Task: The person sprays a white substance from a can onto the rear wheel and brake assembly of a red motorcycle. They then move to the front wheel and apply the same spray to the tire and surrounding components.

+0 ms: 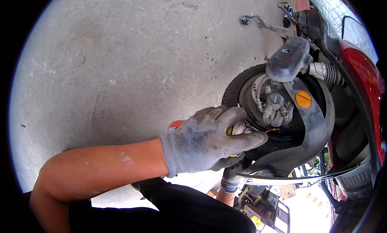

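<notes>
My left hand [201, 138], in a grey work glove with dark stains, is closed around a spray can [240, 129]. The can's pale top shows between thumb and forefinger, and a bit of red shows behind the knuckles. A thin red straw [269, 131] points toward the wheel hub beside a grimy brake caliper [275, 106]. My right hand [232, 171], also gloved, is below, beside the dark mudguard [308, 146]. Its fingers are hidden behind my left hand and the mudguard. The black tyre [233, 88] surrounds the hub.
An orange reflector [303, 99] sits on the mudguard. Above it are a dusty grey cover [287, 57] and a ribbed rubber boot [327, 73]. A red body panel [360, 73] rises at the right. Grey concrete floor [121, 71] spreads to the left. My dark trouser leg [189, 204] is below.
</notes>
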The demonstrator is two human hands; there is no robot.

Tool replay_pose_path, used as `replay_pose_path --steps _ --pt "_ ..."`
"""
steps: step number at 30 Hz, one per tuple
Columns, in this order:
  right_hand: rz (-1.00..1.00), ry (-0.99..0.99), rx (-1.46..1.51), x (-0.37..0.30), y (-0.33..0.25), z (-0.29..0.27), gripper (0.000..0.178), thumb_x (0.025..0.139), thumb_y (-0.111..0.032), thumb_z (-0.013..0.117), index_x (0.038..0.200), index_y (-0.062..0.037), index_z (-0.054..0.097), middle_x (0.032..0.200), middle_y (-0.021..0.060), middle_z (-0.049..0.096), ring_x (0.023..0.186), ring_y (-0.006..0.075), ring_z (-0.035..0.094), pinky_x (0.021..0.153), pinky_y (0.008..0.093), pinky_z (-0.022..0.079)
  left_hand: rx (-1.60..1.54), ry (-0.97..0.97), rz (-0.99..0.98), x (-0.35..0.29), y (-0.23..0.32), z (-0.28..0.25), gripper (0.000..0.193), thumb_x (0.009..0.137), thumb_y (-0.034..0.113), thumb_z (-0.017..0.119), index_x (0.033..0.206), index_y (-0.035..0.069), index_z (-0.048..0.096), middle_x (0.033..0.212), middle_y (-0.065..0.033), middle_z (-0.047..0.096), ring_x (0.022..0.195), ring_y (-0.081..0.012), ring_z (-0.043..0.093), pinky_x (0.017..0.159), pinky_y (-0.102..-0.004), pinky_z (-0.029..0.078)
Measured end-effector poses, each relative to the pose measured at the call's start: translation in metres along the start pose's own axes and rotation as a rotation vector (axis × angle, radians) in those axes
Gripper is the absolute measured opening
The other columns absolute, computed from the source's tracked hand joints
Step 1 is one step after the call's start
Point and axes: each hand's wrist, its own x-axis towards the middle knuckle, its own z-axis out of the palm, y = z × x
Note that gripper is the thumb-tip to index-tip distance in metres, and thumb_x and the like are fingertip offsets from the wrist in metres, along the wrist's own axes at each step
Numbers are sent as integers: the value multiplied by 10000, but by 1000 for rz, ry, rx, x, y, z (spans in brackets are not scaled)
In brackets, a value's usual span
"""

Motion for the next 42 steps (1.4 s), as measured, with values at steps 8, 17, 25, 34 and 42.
replay_pose_path --steps 8,17,25,34,42 --pt "17 4 32 3 -2 1 520 1040 -371 463 1314 62 550 1141 178 679 1020 261 647 889 381 494 31 23 24 1 2 5 650 875 393 779 1466 345 512 1286 -229 505 1072 -395 642 892 -515 595" --pt "50 5 70 7 -3 2 483 1032 -296 521 1350 68 515 1129 173 680 980 237 654 854 350 507 19 9 30 0 0 6 626 874 392 779 1447 339 533 1253 -197 504 1062 -370 639 883 -508 596" --pt "85 11 127 17 -6 8 476 1025 -229 572 1382 73 484 1119 168 682 945 215 659 823 322 518 27 19 45 0 2 3 620 863 366 788 1436 324 555 1280 -197 507 1044 -342 641 891 -489 590" --pt "167 3 208 20 -17 7 498 1016 -154 630 1418 78 449 1107 162 684 906 191 666 788 290 530 44 22 -41 -15 -16 -15 639 744 205 875 1343 275 664 1200 -151 593 1056 -295 652 869 -434 579" --pt "186 15 174 16 -17 7 399 1015 -191 544 1291 96 526 983 167 687 767 220 695 674 311 561 38 19 -55 -19 -26 -14 602 776 199 851 1347 236 663 1179 -164 605 1069 -310 642 878 -432 576"
